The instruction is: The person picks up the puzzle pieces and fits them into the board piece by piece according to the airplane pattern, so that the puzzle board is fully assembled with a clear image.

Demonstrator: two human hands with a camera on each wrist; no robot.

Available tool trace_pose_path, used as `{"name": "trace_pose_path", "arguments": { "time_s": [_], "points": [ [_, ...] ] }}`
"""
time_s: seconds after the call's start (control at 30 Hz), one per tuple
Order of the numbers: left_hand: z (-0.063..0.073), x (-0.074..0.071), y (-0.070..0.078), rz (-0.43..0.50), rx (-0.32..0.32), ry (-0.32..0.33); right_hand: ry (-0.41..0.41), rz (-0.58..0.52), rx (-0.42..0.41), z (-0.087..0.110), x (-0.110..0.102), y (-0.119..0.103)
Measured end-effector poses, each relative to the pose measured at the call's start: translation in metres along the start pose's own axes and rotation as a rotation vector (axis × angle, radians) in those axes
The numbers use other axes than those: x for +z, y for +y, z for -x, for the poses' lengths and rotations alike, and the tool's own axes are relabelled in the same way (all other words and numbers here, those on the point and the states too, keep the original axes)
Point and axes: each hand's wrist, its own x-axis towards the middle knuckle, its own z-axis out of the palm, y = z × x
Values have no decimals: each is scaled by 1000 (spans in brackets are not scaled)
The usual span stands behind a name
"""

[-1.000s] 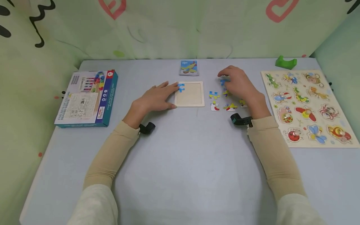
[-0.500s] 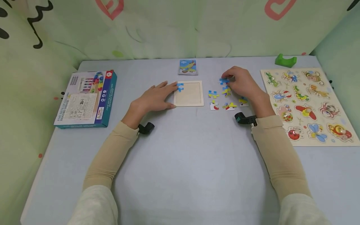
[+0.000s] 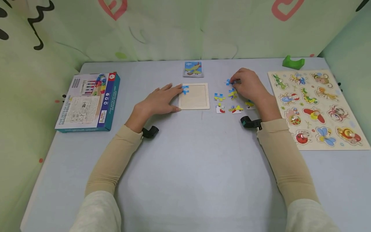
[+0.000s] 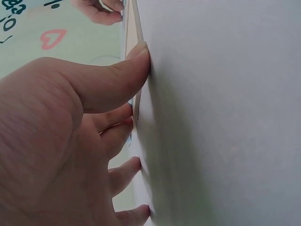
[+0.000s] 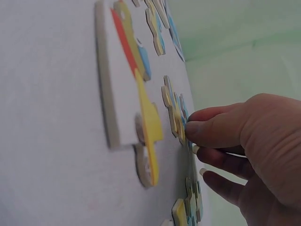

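My left hand (image 3: 160, 100) lies with fingers spread at the left side of a square wooden puzzle tray (image 3: 197, 98). Its thumb touches the tray's near edge, as the left wrist view also shows. One blue puzzle piece (image 3: 185, 90) sits in the tray's upper left corner, close to the index fingertip. My right hand (image 3: 250, 84) pinches another blue jigsaw piece (image 3: 227, 82) between thumb and index finger, covering part of it. Just in front lie a yellow-and-blue piece (image 3: 233, 93), a yellow-edged piece (image 3: 219, 97) and a white, red and yellow piece (image 3: 236, 109).
Behind the tray lies a small airplane picture card (image 3: 193, 69). A boxed toy set (image 3: 87, 101) stands at left. On the right are a wooden animal puzzle board (image 3: 318, 109) and a green curved block (image 3: 293, 62).
My right hand's fingers have closed on the blue piece, which has shifted slightly left. My left hand stays at the tray.
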Motion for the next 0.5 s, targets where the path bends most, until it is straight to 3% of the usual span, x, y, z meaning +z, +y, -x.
{"name": "trace_pose_path", "arguments": {
  "time_s": [0.2, 0.5],
  "points": [
    [-2, 1, -1, 2, 6, 2, 21, 32, 9, 1, 0, 0],
    [-2, 2, -3, 9, 15, 7, 52, -12, 31, 0, 3, 1]
  ]
}}
